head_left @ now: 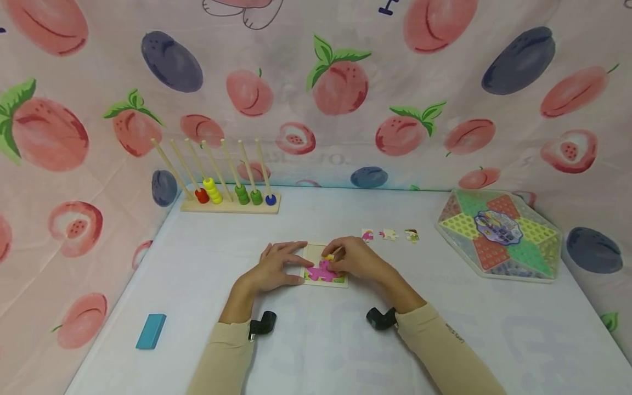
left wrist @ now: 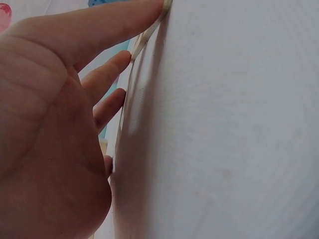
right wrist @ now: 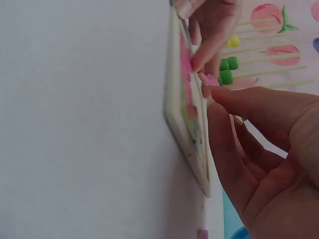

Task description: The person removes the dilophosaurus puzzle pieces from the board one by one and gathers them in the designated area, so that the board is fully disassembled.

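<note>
A small jigsaw puzzle board [head_left: 311,252] with a pale frame lies on the table, partly filled with a pink figure on green. My left hand [head_left: 276,267] steadies its left side, fingers mostly straight; in the left wrist view the thumb [left wrist: 124,20] touches the edge. My right hand [head_left: 361,260] is over the board's right side. Between its thumb and index finger it pinches a pink puzzle piece [right wrist: 209,79], held just off the board. Something yellow [right wrist: 238,119] shows beneath the right fingers, partly hidden. Three loose puzzle pieces [head_left: 389,235] lie in a row beyond the right hand.
A wooden peg rack [head_left: 230,206] with coloured beads stands at the back left. At the back right lies a clear hexagonal box [head_left: 498,233] with patterned panels. A blue block [head_left: 151,331] rests at the front left. Fruit-printed cloth [head_left: 340,137] hangs behind the table.
</note>
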Available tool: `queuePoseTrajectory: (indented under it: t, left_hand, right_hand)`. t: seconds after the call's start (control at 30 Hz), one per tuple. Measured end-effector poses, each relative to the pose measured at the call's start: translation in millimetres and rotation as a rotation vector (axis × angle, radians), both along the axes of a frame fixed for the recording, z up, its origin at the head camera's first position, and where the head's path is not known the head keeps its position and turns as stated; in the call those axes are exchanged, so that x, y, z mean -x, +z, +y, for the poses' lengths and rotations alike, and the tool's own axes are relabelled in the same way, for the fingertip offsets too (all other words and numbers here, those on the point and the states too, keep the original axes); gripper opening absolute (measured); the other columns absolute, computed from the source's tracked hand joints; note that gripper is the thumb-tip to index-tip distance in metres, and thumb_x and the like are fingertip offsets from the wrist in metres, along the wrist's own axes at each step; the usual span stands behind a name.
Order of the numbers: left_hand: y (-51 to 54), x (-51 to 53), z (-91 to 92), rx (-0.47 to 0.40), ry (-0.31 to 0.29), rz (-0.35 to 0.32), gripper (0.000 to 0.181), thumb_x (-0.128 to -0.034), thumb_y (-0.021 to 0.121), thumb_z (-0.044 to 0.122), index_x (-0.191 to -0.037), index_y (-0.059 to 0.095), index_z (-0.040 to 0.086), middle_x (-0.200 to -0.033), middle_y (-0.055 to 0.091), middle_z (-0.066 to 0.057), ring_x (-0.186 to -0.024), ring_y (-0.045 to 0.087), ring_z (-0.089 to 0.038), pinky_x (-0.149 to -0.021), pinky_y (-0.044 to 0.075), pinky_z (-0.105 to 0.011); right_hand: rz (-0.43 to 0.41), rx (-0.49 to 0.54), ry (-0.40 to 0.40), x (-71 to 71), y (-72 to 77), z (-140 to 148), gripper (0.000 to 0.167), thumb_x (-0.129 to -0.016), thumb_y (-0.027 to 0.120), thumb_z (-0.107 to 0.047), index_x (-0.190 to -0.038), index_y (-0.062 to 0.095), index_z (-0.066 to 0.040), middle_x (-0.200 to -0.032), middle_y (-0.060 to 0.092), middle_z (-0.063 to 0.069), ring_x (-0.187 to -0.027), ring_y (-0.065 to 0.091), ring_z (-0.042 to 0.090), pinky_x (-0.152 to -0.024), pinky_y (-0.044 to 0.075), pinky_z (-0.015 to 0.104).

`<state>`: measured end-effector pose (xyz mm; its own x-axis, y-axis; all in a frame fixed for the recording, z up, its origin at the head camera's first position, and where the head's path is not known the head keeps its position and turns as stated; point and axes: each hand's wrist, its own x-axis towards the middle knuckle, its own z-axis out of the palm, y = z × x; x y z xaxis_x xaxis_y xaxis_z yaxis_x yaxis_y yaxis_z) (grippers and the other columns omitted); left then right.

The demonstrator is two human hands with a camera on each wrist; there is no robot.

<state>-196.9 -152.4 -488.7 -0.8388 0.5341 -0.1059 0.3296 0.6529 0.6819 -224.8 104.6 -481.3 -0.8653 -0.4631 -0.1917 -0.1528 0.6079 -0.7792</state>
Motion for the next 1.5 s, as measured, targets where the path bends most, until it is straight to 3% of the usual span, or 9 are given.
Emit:
queuePoseTrajectory:
  t: [0.27,0.53,0.67,0.8,0.9,1.17,1.37,1.5]
  left_hand:
    - [-0.8,0.3,0.7,0.012,0.019,-0.004,0.035,-0.0868,0.081,0.024,-0.121,0.076,0.026,-0.165,0.041,-0.003,-0.154,0.027,-0.036,-0.123,-0.001,-0.072]
    - [-2.1,0.1,0.7,-0.008,0.024,-0.022,0.035,-0.0864,0.081,0.022,-0.121,0.076,0.025,-0.165,0.04,-0.003,-0.155,0.025,-0.035,-0.124,-0.003,-0.07]
    - [-2.5,0.1,0.2,-0.004,0.025,-0.017,0.035,-0.0865,0.081,0.021,-0.121,0.076,0.025,-0.165,0.04,-0.003,-0.155,0.025,-0.033,-0.124,-0.002,-0.07]
    - [-1.9,0.2,0.4,-0.004,0.023,-0.014,0.035,-0.0866,0.081,0.021,-0.121,0.076,0.025,-0.165,0.04,-0.003,-0.155,0.026,-0.033,-0.124,-0.001,-0.07]
    - [-1.2,0.1,0.6,-0.007,0.02,-0.017,0.036,-0.0867,0.08,0.02,-0.122,0.076,0.025,-0.165,0.04,-0.003,-0.155,0.026,-0.033,-0.124,-0.001,-0.07]
    - [-0.9,-0.4,1.4,-0.015,0.027,-0.029,0.035,-0.0869,0.08,0.021,-0.122,0.076,0.024,-0.165,0.04,-0.003,-0.156,0.025,-0.033,-0.124,-0.003,-0.069]
    - [-1.3,-0.1,1.3,-0.004,0.026,-0.02,0.036,-0.0866,0.081,0.021,-0.122,0.076,0.024,-0.165,0.041,-0.003,-0.156,0.026,-0.033,-0.124,-0.002,-0.069]
    - [-1.7,0.4,1.1,-0.004,0.027,-0.021,0.036,-0.0868,0.08,0.021,-0.122,0.076,0.025,-0.165,0.041,-0.003,-0.156,0.026,-0.033,-0.125,-0.002,-0.069]
  right_hand:
    - [-0.089,0.086,-0.072,-0.3,19.3,17,0.028,-0.09,0.077,-0.016,-0.116,0.07,-0.01,-0.105,0.071,0.01,-0.076,0.069,0.019,-0.063,0.062,0.031]
    - [-0.072,0.134,-0.112,-7.8,35.6,46,0.032,-0.097,0.068,-0.016,-0.125,0.061,-0.003,-0.097,0.071,0.026,-0.064,0.068,0.022,-0.064,0.063,0.034]
    - [-0.048,0.142,-0.117,-11.0,37.3,67,0.032,-0.099,0.063,-0.011,-0.13,0.059,-0.003,-0.115,0.067,0.024,-0.076,0.068,0.027,-0.066,0.063,0.031]
    - [-0.02,0.107,-0.125,-11.2,36.7,89,0.033,-0.098,0.062,-0.006,-0.131,0.058,-0.003,-0.133,0.061,0.02,-0.09,0.068,0.033,-0.067,0.063,0.03]
    - [-0.019,0.063,-0.135,-12.1,35.3,103,0.035,-0.097,0.065,-0.006,-0.131,0.058,-0.003,-0.134,0.06,0.021,-0.091,0.07,0.03,-0.069,0.063,0.029]
    - [-0.017,-0.052,-0.179,-11.6,22.0,123,0.028,-0.093,0.074,-0.013,-0.117,0.067,0.0,-0.126,0.062,0.024,-0.074,0.072,0.015,-0.066,0.061,0.025]
    - [-0.023,-0.138,-0.228,-6.0,8.1,125,0.029,-0.091,0.076,-0.016,-0.115,0.07,-0.002,-0.111,0.067,0.019,-0.061,0.067,0.012,-0.062,0.056,0.024]
    - [-0.01,-0.176,-0.252,-2.5,4.4,123,0.028,-0.091,0.075,-0.016,-0.115,0.07,-0.003,-0.112,0.066,0.019,-0.06,0.063,0.012,-0.06,0.054,0.025]
